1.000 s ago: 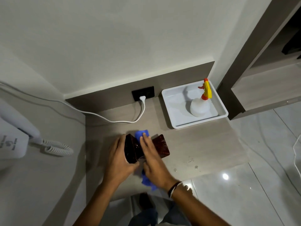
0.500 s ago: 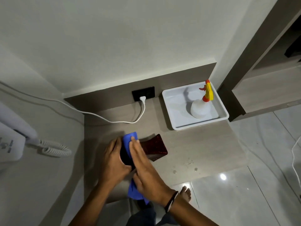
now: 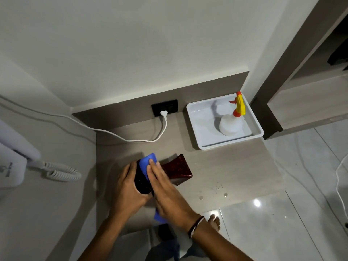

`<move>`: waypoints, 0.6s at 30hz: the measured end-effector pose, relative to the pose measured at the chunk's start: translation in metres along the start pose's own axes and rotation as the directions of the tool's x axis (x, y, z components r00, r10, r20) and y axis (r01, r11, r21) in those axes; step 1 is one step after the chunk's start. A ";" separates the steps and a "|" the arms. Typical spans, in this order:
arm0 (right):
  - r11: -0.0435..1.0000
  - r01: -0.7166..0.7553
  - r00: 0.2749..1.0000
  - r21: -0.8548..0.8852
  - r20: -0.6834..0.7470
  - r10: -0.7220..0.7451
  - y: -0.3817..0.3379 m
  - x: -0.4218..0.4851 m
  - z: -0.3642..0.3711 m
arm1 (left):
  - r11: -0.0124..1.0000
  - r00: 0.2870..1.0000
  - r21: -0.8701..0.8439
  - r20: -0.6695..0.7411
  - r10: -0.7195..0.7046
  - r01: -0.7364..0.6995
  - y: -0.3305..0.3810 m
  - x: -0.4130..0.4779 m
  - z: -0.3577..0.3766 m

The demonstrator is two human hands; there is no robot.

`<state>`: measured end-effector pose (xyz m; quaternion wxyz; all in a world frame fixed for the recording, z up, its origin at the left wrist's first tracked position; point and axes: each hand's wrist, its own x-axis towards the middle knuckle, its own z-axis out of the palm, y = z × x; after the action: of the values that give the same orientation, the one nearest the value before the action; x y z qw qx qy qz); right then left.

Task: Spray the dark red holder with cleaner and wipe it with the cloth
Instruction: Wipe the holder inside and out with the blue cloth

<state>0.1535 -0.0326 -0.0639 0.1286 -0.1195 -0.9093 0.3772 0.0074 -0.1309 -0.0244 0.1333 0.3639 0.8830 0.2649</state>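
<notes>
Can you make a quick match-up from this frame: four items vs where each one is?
Items:
1. spray bottle
2. blue cloth
3. dark red holder
4. white plug

Places:
A. in the black wall outlet
B. lying on the countertop, gripped by the left hand
C. standing in the white tray
D. pressed onto the holder under the right hand

Pairs: 1-C, 2-D, 3-B, 4-A
</notes>
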 end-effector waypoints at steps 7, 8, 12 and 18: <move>0.840 -0.523 0.849 0.143 0.000 0.528 0.083 -0.014 -0.056 | 0.996 0.999 -0.074 -0.014 -0.041 0.040 -0.001 0.001 -0.001; 0.772 -0.571 0.798 0.280 -0.031 0.602 0.087 -0.016 -0.058 | 0.983 0.996 -0.161 -0.009 -0.088 0.086 0.001 0.003 -0.003; 0.484 -0.626 0.661 0.612 0.088 0.745 0.083 -0.014 -0.054 | 0.902 0.963 -0.343 0.039 -0.267 0.264 0.003 0.013 -0.002; 0.226 -0.515 0.569 0.827 0.133 0.812 0.079 0.009 -0.053 | 0.982 0.944 -0.113 0.309 -0.113 0.154 0.008 0.014 -0.016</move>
<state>0.1718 0.0591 -0.0833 0.1392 -0.4911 -0.4541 0.7303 -0.0046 -0.1226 -0.0070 0.3083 0.3293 0.8550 0.2558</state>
